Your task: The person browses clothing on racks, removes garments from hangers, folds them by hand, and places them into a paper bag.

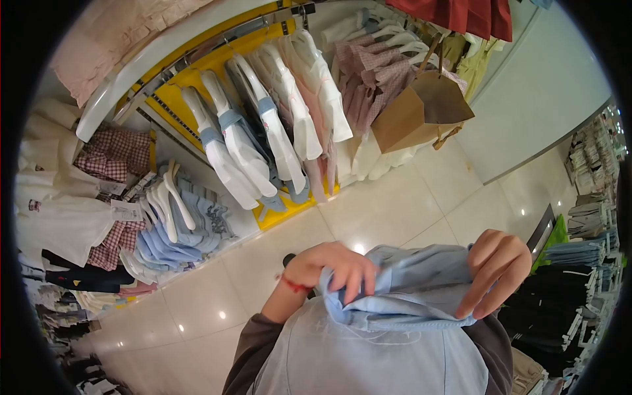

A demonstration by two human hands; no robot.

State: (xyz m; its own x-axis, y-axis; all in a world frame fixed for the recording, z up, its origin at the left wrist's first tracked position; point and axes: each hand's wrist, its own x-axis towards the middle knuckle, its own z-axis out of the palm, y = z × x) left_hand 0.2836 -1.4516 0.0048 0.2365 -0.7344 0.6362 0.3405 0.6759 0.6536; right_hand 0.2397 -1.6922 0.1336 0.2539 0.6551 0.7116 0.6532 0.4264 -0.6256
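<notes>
A light blue denim garment [421, 283] hangs bunched between my two hands, in front of my chest. Its folds hide what kind of clothing it is. My left hand [342, 264], with a red band at the wrist, is closed on its left end, the fingertips tucked over the edge cloth. At the other end my right hand [498, 268] pinches the seamed edge between thumb and fingers. The cloth between the hands is loosely gathered, with a stitched lower edge facing me.
White and blue tops [240, 155] hang on a rail ahead. A brown paper bag [405, 115] hangs by pink checked clothes [362, 76]. Blue garments on hangers [171, 230] are at left, dark clothes [546, 303] at right. Pale floor tiles [375, 197] lie between.
</notes>
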